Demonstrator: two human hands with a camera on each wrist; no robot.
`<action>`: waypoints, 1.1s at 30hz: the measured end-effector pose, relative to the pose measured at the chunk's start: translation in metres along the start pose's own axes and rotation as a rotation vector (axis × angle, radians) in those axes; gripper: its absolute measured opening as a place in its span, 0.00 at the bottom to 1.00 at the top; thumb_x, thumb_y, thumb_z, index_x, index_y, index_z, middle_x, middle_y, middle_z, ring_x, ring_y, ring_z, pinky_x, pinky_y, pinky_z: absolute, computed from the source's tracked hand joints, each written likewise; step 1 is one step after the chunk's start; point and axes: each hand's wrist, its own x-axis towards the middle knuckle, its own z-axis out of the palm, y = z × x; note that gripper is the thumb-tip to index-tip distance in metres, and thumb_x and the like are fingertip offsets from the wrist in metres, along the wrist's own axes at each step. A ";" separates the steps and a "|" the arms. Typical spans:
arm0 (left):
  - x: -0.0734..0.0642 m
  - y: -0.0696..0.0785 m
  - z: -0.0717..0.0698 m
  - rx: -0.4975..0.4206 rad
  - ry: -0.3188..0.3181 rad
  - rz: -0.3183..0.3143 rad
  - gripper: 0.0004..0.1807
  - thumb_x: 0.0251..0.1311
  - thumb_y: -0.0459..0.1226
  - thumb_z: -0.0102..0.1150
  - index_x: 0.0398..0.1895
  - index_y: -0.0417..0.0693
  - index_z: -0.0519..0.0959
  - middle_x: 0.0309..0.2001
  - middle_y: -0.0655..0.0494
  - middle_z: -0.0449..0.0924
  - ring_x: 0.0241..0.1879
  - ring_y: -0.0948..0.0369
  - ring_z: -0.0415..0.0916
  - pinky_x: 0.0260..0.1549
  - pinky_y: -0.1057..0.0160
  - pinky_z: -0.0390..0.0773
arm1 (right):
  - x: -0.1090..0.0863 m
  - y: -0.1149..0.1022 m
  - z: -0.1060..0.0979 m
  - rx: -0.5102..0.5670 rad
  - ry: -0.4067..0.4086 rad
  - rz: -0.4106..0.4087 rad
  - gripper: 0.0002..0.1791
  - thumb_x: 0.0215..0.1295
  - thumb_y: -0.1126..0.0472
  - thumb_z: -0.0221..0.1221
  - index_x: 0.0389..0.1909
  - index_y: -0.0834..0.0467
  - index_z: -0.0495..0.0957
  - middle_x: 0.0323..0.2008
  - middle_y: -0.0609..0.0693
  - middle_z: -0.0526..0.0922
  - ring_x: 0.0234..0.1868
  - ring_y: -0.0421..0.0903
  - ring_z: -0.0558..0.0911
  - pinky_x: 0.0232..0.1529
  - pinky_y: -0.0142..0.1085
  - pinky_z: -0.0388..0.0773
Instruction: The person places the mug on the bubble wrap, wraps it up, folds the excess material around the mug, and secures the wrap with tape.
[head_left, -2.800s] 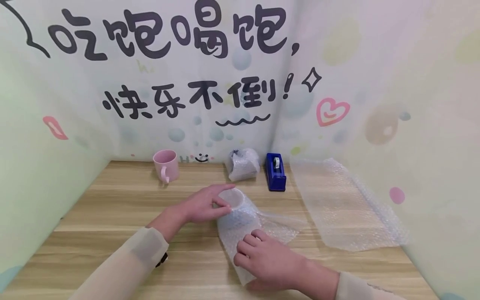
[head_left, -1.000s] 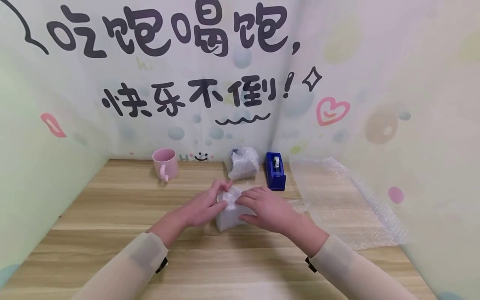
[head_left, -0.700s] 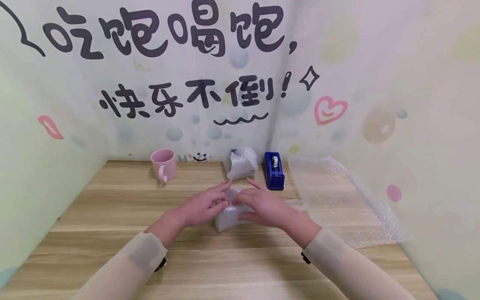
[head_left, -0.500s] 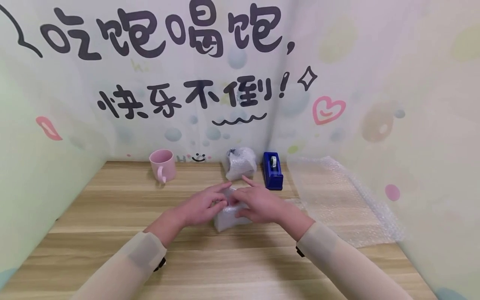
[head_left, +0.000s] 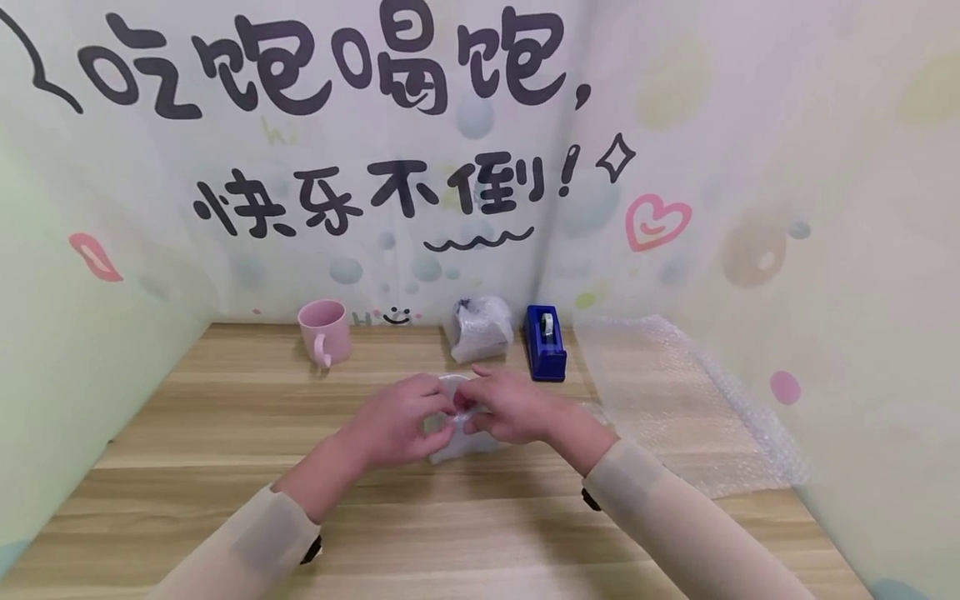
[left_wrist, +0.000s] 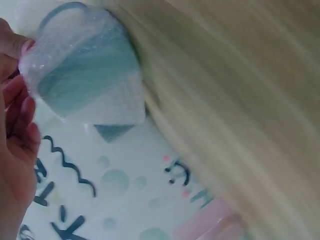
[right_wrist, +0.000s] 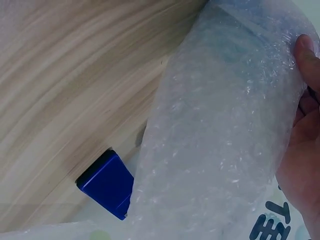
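Note:
A pale cup with a blue-green band, partly covered in bubble wrap (head_left: pixel 467 448), stands on the table between both hands. In the left wrist view the cup (left_wrist: pixel 90 75) shows through the clear wrap. My left hand (head_left: pixel 397 421) pinches the wrap at the cup's upper left rim, thumb near and fingers curled behind. From the right, my right hand (head_left: pixel 513 407) bends its fingers over the rim and pinches the wrap there. A loose length of bubble wrap (right_wrist: pixel 215 140) runs off the cup in the right wrist view, with the right thumb (right_wrist: pixel 306 52) on its edge.
Behind stand a pink mug (head_left: pixel 327 333), a bubble-wrapped bundle (head_left: pixel 482 331) and a blue tape dispenser (head_left: pixel 546 343). A flat bubble wrap sheet (head_left: pixel 675 408) lies at the right of the wooden table (head_left: pixel 187 467). A printed curtain (head_left: pixel 337 275) closes off the back.
My right hand has come up from the near end of the wrap to the rim, and the wrap is folded up over the cup. Most recently, the fingers of both hands have drawn together at the rim.

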 end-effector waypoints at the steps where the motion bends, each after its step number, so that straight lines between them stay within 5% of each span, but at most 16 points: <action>1: 0.001 0.002 -0.002 0.000 -0.006 0.007 0.13 0.50 0.34 0.83 0.38 0.43 0.89 0.38 0.55 0.84 0.41 0.58 0.82 0.41 0.62 0.86 | 0.000 0.000 -0.001 -0.001 0.001 -0.001 0.09 0.73 0.57 0.72 0.49 0.53 0.85 0.45 0.43 0.90 0.50 0.44 0.88 0.86 0.54 0.64; 9: 0.009 0.011 -0.009 0.042 -0.179 -0.078 0.14 0.59 0.38 0.83 0.43 0.42 0.89 0.43 0.53 0.86 0.47 0.55 0.85 0.48 0.59 0.89 | -0.005 0.001 -0.005 -0.015 -0.002 -0.019 0.12 0.73 0.55 0.71 0.51 0.55 0.85 0.48 0.45 0.90 0.54 0.45 0.88 0.86 0.53 0.64; 16: 0.014 0.009 -0.011 -0.032 -0.304 -0.119 0.09 0.63 0.36 0.80 0.44 0.44 0.91 0.44 0.53 0.86 0.47 0.56 0.83 0.48 0.60 0.88 | -0.018 0.008 -0.022 -0.007 0.048 0.033 0.11 0.80 0.61 0.60 0.55 0.52 0.88 0.58 0.50 0.86 0.61 0.49 0.84 0.65 0.47 0.83; 25: 0.015 -0.003 -0.015 -0.029 -0.304 -0.040 0.05 0.64 0.32 0.77 0.38 0.44 0.87 0.40 0.53 0.82 0.42 0.56 0.80 0.46 0.58 0.85 | -0.017 0.016 -0.039 0.010 -0.158 0.103 0.23 0.81 0.70 0.49 0.64 0.53 0.86 0.61 0.52 0.89 0.63 0.50 0.86 0.68 0.47 0.83; 33: 0.019 -0.019 -0.021 0.072 -0.383 -0.106 0.10 0.62 0.26 0.74 0.43 0.46 0.88 0.46 0.52 0.85 0.45 0.52 0.81 0.49 0.54 0.85 | -0.015 0.010 -0.042 0.070 -0.185 0.129 0.26 0.76 0.75 0.46 0.64 0.57 0.86 0.52 0.52 0.90 0.56 0.48 0.87 0.63 0.44 0.85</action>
